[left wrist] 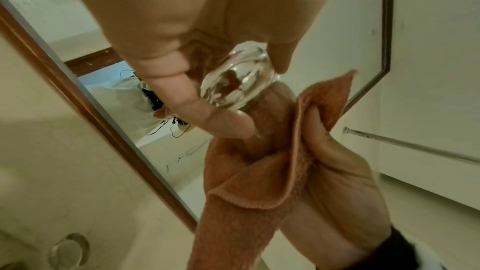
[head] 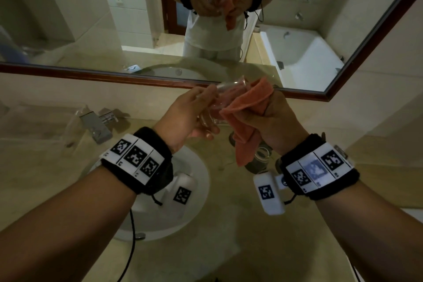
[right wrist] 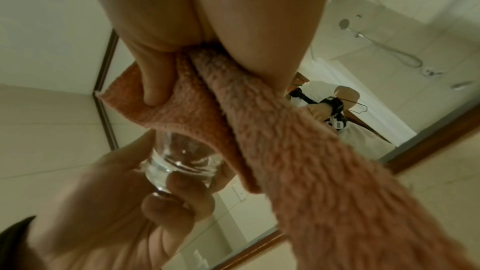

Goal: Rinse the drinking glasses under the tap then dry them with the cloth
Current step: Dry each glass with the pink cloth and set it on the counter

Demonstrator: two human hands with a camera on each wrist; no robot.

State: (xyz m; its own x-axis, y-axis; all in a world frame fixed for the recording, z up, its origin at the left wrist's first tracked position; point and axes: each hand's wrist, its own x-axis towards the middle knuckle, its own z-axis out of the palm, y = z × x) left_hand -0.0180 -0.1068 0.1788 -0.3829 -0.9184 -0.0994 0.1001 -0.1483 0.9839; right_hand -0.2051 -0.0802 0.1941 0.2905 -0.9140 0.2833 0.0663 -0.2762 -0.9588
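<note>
My left hand (head: 194, 117) grips a clear drinking glass (head: 225, 92) by its base, tilted on its side above the sink. In the left wrist view the thick glass base (left wrist: 239, 77) sits between thumb and fingers. My right hand (head: 272, 117) grips an orange cloth (head: 247, 107) and pushes part of it into the glass's mouth. The rest of the cloth (right wrist: 311, 161) hangs down from that hand. The right wrist view shows the glass (right wrist: 179, 163) beside the cloth. A second glass (head: 263, 155) stands on the counter, partly hidden behind the hanging cloth.
A chrome tap (head: 98, 123) stands at the left of the beige counter (head: 229, 224). The white sink basin (head: 196, 176) lies below my left wrist. A framed mirror (head: 297, 94) runs along the wall just behind my hands.
</note>
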